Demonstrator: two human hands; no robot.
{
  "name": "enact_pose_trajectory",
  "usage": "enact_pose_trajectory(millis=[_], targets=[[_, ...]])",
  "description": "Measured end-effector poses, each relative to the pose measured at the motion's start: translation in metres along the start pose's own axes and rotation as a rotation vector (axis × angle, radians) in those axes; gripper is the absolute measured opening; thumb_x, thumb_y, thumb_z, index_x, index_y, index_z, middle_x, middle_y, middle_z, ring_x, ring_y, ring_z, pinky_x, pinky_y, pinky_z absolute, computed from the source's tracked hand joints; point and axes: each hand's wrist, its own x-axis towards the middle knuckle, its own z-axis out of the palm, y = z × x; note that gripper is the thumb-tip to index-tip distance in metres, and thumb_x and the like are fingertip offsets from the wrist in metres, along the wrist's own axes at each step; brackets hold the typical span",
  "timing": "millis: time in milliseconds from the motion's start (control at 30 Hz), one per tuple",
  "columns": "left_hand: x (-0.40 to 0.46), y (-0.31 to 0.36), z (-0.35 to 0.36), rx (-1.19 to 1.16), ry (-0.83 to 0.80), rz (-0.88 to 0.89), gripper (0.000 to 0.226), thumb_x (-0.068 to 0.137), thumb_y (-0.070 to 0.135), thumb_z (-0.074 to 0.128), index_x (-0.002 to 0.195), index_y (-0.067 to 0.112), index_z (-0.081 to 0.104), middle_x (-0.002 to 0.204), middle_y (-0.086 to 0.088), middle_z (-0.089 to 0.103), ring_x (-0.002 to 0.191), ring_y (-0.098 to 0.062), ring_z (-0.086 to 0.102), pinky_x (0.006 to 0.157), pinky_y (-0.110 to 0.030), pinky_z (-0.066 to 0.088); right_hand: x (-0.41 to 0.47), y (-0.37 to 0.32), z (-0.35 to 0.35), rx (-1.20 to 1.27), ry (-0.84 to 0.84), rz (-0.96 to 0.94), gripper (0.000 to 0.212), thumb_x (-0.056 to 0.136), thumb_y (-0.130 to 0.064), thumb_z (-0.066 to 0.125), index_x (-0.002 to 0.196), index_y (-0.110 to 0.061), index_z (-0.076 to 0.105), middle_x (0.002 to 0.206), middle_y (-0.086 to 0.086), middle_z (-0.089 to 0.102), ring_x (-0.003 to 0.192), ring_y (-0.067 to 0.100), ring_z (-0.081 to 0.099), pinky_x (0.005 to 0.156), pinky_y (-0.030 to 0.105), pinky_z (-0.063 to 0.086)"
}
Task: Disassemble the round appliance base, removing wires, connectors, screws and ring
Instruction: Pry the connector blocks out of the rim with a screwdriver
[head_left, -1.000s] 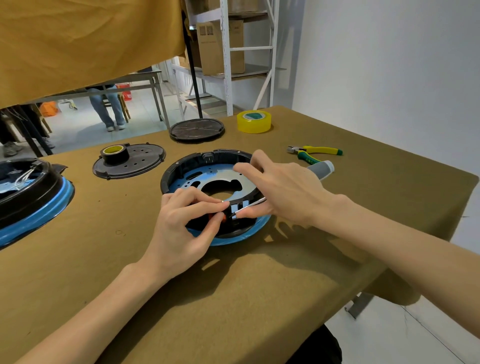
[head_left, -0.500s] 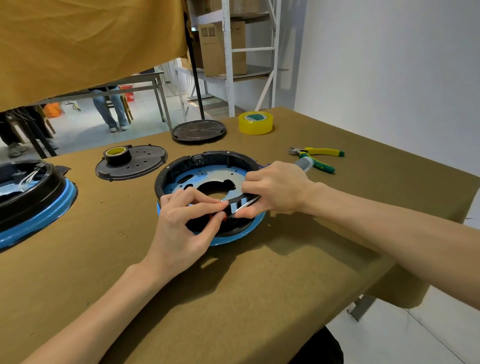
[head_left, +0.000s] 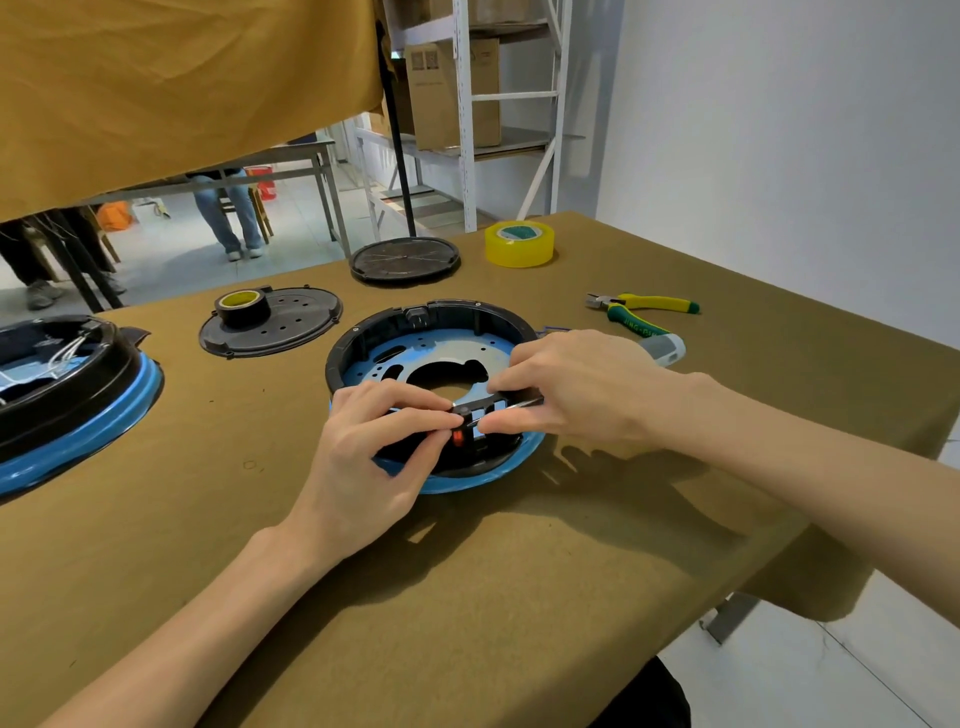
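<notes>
The round appliance base (head_left: 415, 332) lies in the middle of the table: a black ring wall, a blue-filmed metal plate with a central hole, a blue rim below. My left hand (head_left: 374, 462) pinches the near wall beside a small orange-red part (head_left: 457, 436). My right hand (head_left: 582, 389) grips a screwdriver, its grey handle (head_left: 665, 349) sticking out behind and its metal shaft (head_left: 519, 405) lying nearly flat toward the near wall. The tip is hidden among my fingers.
Yellow-green pliers (head_left: 644, 306) lie at the right. A yellow tape roll (head_left: 519, 244) and a black round cover (head_left: 405, 260) sit at the back. A black perforated disc (head_left: 291, 332) carries a small tape roll (head_left: 242, 306). Another black-and-blue appliance (head_left: 62, 395) sits far left.
My right hand has slid left and lowered, laying the screwdriver flatter against the near wall. My left hand stays pinched on the wall. The orange-red part now shows between my fingers.
</notes>
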Motion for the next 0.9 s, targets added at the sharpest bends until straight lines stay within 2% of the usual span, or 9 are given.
enact_pose_trajectory(millis=[167,300,400,567,733,900], targets=[[0.000,0.001,-0.002,0.003,-0.019,-0.013,0.023,0.093,0.031,0.064,0.109,0.021,0.078,0.113,0.007,0.070,0.111,-0.013,0.062,0.095,-0.041,0.044,-0.001,-0.005,0.000,-0.075,-0.005,0.014,0.087,0.080,-0.093,0.006,0.111,-0.038,0.066,0.097,-0.013,0.060,0.080,0.011,0.060,0.055,0.034,0.055],[0.001,0.002,-0.004,-0.012,-0.027,-0.030,0.022,0.092,0.032,0.065,0.110,0.026,0.076,0.111,0.008,0.072,0.108,-0.012,0.063,0.094,-0.039,0.044,0.000,-0.007,0.004,-0.125,0.011,-0.017,0.070,0.085,-0.087,0.014,0.103,-0.034,0.057,0.093,-0.011,0.050,0.067,0.012,0.055,0.045,0.029,0.048],[0.002,0.003,-0.004,-0.026,-0.026,-0.051,0.021,0.092,0.032,0.066,0.109,0.028,0.076,0.109,0.010,0.072,0.107,-0.010,0.063,0.093,-0.035,0.044,0.002,-0.006,0.007,-0.177,0.023,-0.051,0.069,0.088,-0.083,0.015,0.099,-0.028,0.056,0.091,-0.006,0.051,0.059,0.016,0.053,0.044,0.032,0.048],[0.004,0.003,-0.004,-0.039,-0.028,-0.063,0.019,0.090,0.032,0.066,0.106,0.029,0.076,0.106,0.011,0.072,0.107,-0.011,0.064,0.093,-0.036,0.044,0.002,-0.007,0.011,-0.352,0.131,-0.145,0.075,0.098,-0.074,0.009,0.086,-0.016,0.055,0.068,-0.001,0.047,0.044,0.021,0.045,0.039,0.031,0.041],[0.004,0.001,-0.004,-0.034,-0.022,-0.057,0.018,0.090,0.032,0.067,0.105,0.031,0.075,0.105,0.013,0.072,0.105,-0.010,0.064,0.091,-0.038,0.044,0.003,-0.009,0.011,-0.378,0.264,-0.172,0.070,0.104,-0.067,0.020,0.072,-0.015,0.054,0.061,0.000,0.047,0.057,0.020,0.042,0.042,0.030,0.034],[0.005,0.002,-0.002,-0.035,-0.015,-0.051,0.018,0.089,0.030,0.067,0.103,0.026,0.079,0.104,0.012,0.072,0.103,-0.011,0.064,0.090,-0.040,0.045,0.010,-0.002,0.006,-0.403,0.331,-0.331,0.070,0.104,-0.066,0.033,0.061,-0.015,0.054,0.058,-0.001,0.051,0.063,0.019,0.043,0.044,0.031,0.031]])
